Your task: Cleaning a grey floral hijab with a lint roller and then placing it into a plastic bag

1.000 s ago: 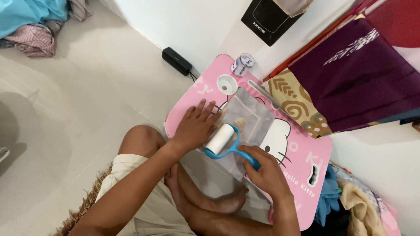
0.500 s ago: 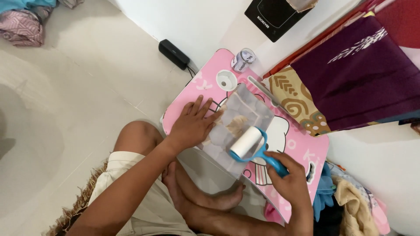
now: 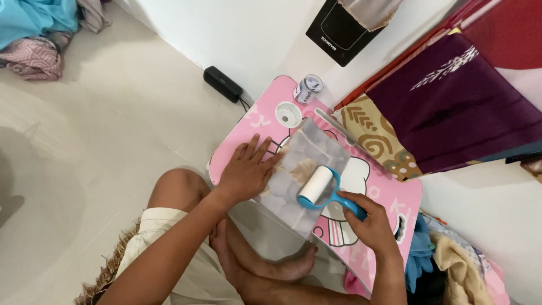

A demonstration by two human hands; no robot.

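Note:
A grey translucent sheet [image 3: 305, 169] lies on a pink cartoon-print lap table [image 3: 389, 186]. My left hand [image 3: 247, 170] presses flat on the sheet's left edge, fingers spread. My right hand [image 3: 370, 226] grips the blue handle of a lint roller [image 3: 317, 185], whose white roll rests on the middle of the sheet. I sit cross-legged on the floor with the table over my legs.
A small tape roll [image 3: 308, 88] and a white round cup holder [image 3: 288, 114] sit at the table's far corner. A black box with a cable [image 3: 222, 83] lies by the wall. Patterned fabrics [image 3: 446, 107] hang on the right; clothes [image 3: 34, 34] are piled at the far left.
The roller has travelled across the sheet, first toward the right, then back a little toward its middle. My left hand has stayed pressed on the sheet's left edge.

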